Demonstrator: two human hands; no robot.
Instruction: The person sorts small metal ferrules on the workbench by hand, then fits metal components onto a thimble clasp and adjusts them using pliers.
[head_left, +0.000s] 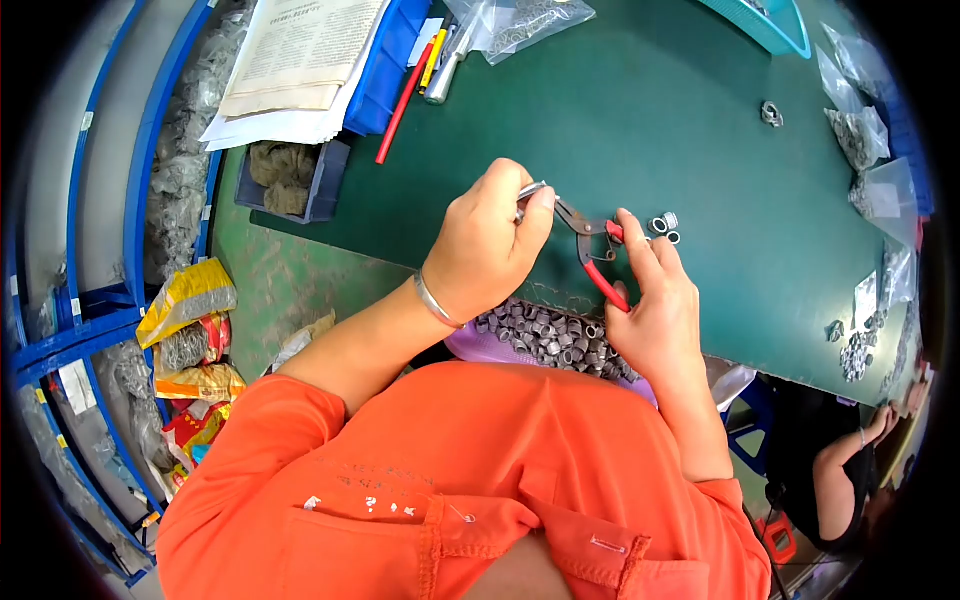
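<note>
My left hand (488,240) is closed, pinching a small silvery metal part (527,193) between thumb and fingers; most of it is hidden by the fingers. My right hand (655,305) grips red-handled pliers (603,284), which look like circlip pliers. Their slim tips reach the part at my left fingertips. Just beyond my right fingers, several small metal sleeves (658,224) stand or lie on the green table. Below both hands, against my body, sits a purple basin (478,347) filled with many similar grey metal rings (560,338).
On the green table (600,120) are papers (300,60), a blue bin (395,80), pens (408,105), a teal basket (765,25) and bagged parts (860,140). Shelving (140,150) stands left, with yellow bags (190,300) beside it. Another person's arm (835,480) shows at lower right.
</note>
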